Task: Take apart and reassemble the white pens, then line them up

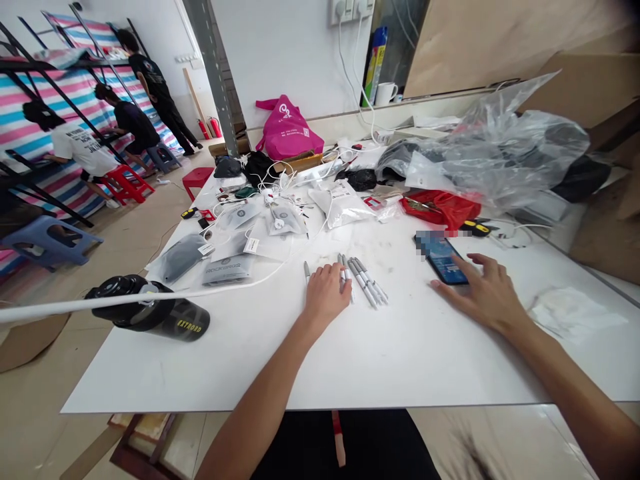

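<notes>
My left hand [327, 292] lies palm down on the white table, its fingers bent and close together over a few grey-and-white pens [345, 261] whose ends stick out past the fingers. Just right of it is a row of several similar pens [367, 283], side by side. One more pen tip shows at the hand's left edge. My right hand [485, 291] has its fingers spread, with the index finger on the screen of a dark smartphone [449, 267] lying flat. Part of the phone's screen is blurred out.
A black bottle [193, 321] lies on its side at the left, with a white cable [240, 292] crossing near it. Behind are bagged items [227, 268], a pink bag [290, 133], a red bag [440, 212] and clear plastic [540, 153]. Several people are in the left background.
</notes>
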Tool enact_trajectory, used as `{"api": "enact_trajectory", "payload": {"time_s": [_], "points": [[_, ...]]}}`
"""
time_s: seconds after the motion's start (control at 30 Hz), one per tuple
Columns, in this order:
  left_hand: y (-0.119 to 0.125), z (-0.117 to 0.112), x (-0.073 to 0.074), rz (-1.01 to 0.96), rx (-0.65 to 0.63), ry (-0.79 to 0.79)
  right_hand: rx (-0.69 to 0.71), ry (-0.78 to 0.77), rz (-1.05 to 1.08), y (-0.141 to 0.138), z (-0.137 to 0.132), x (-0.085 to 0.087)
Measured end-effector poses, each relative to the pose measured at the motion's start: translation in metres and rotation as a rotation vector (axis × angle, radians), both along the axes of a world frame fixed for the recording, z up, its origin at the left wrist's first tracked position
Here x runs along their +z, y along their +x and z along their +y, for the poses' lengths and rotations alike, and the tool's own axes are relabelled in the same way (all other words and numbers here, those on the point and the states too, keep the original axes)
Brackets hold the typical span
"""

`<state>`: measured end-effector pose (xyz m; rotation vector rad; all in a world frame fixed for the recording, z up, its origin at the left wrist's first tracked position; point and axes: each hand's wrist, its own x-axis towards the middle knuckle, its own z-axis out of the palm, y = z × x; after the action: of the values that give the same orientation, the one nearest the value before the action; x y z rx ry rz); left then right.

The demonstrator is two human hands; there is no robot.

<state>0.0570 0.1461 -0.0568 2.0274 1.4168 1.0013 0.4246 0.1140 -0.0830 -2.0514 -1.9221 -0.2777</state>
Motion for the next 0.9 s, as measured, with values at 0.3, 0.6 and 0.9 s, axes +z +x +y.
{"api": "enact_trajectory", "payload": {"time_s": [0.3,0.6,0.9], "points": [[-0.010,0.002,0.005,0.100,0.030,-0.064,0.007,0.148,0.018,0.000,-0.013,0.001],[-0.014,0.007,0.011,-0.004,0.096,-0.023,-0.002,0.197,0.009,0.009,-0.015,-0.008],[-0.017,0.000,0.043,-0.692,0.053,0.077,0.002,0.188,-0.026,0.011,-0.014,-0.009]]}}
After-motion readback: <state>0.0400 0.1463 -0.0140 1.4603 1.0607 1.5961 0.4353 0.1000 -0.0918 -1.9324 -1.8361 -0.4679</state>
